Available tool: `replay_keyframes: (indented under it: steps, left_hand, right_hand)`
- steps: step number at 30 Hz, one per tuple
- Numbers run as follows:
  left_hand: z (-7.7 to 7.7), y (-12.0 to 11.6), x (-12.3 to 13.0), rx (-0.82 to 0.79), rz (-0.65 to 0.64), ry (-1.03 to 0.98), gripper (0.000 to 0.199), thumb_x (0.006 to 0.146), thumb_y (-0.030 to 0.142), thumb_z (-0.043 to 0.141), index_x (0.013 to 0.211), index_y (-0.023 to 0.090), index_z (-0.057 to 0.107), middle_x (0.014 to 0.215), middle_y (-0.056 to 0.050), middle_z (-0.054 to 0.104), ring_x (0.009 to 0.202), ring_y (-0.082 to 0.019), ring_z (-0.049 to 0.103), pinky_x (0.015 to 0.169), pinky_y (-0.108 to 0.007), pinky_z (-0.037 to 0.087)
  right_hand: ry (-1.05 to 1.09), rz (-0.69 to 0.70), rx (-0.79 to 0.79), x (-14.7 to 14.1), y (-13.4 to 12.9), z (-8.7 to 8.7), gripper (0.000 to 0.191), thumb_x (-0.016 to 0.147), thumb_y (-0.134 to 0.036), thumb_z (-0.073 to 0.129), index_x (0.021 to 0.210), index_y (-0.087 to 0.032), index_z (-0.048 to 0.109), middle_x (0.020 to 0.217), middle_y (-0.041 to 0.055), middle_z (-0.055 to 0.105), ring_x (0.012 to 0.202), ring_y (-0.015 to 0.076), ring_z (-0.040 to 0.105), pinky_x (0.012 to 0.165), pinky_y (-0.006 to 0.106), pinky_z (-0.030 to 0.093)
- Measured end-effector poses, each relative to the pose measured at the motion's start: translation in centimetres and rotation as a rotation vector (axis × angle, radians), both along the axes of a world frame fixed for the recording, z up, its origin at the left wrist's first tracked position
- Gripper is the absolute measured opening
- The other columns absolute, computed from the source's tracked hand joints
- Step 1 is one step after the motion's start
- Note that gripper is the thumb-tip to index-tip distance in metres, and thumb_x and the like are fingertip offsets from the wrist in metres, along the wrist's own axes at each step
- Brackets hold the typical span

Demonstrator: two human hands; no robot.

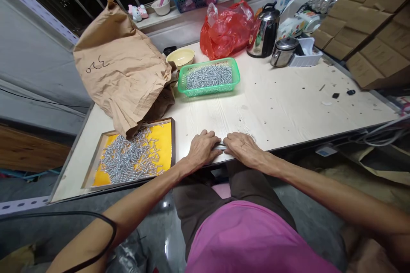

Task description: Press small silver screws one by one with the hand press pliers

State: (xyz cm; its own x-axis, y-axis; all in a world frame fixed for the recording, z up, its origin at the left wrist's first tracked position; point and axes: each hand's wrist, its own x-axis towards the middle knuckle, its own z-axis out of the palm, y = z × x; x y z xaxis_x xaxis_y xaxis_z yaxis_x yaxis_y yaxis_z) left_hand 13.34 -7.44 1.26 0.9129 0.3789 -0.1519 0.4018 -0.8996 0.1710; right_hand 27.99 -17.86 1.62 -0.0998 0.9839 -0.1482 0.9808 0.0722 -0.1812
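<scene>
At the front edge of the table, my left hand [201,149] and my right hand [242,148] face each other. Between them sits a small pale silvery piece [220,147], with the fingers of both hands closed on its ends; its kind is mostly hidden. To the left, a shallow tray with a yellow bottom [165,138] carries a heap of short shiny metal pins [123,160]. Beyond my hands stands a green plastic basket [209,90] filled with similar metal pins [209,76].
A large brown paper bag [123,68] leans over the tray's back edge. Behind the basket are a cream bowl [181,57], a red plastic bag [224,30], a kettle [267,30] and a small metal pot [283,53]. Cardboard [368,21] stands at the right.
</scene>
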Motion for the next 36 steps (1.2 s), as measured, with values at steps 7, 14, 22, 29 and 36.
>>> replay_keyframes:
  steps: [7,14,22,29,36]
  left_hand:
    - [-0.4,0.2,0.0,0.005,0.054,-0.017,0.03,0.081,0.043,0.06,0.105,0.025,0.064,0.094,-0.005,0.059,0.093,-0.023,0.049,0.072,-0.033,0.042]
    - [-1.4,-2.2,-1.3,0.036,0.148,-0.215,0.047,0.084,0.035,0.058,0.127,0.019,0.049,0.127,-0.011,0.052,0.114,-0.027,0.047,0.091,-0.04,0.045]
    - [-3.3,-7.9,-1.8,-0.045,0.147,-0.395,0.041,0.09,0.04,0.048,0.125,0.019,0.049,0.131,-0.011,0.054,0.129,-0.029,0.04,0.108,-0.053,0.029]
    - [-3.5,-7.9,-1.5,-0.071,0.173,-0.439,0.047,0.087,0.046,0.051,0.124,0.016,0.051,0.126,-0.012,0.057,0.127,-0.03,0.041,0.109,-0.054,0.026]
    - [-5.5,-8.4,-1.8,-0.095,0.182,-0.478,0.049,0.089,0.046,0.046,0.124,0.011,0.051,0.12,-0.016,0.06,0.118,-0.031,0.051,0.1,-0.049,0.039]
  right_hand:
    - [-0.01,-0.044,-0.008,-0.4,-0.2,-0.1,0.018,0.092,-0.026,0.048,0.097,-0.015,0.062,0.094,0.0095,0.063,0.087,0.0199,0.056,0.071,0.029,0.036]
    - [0.035,0.035,0.117,2.2,0.4,-0.3,0.042,0.087,-0.047,0.054,0.112,-0.015,0.059,0.099,0.0105,0.062,0.095,0.0229,0.053,0.079,0.031,0.039]
    - [-0.028,0.018,0.182,3.4,3.4,-2.3,0.021,0.092,-0.029,0.049,0.096,-0.016,0.065,0.094,0.0088,0.062,0.092,0.0209,0.051,0.076,0.031,0.033]
    - [-0.086,0.039,0.227,1.1,6.5,-0.6,0.02,0.091,-0.027,0.05,0.099,-0.018,0.065,0.097,0.0092,0.063,0.092,0.0219,0.046,0.074,0.033,0.027]
    - [-0.084,0.617,0.093,-6.2,6.5,1.0,0.012,0.084,-0.025,0.059,0.078,-0.023,0.069,0.094,0.0064,0.06,0.094,0.0215,0.041,0.069,0.032,0.028]
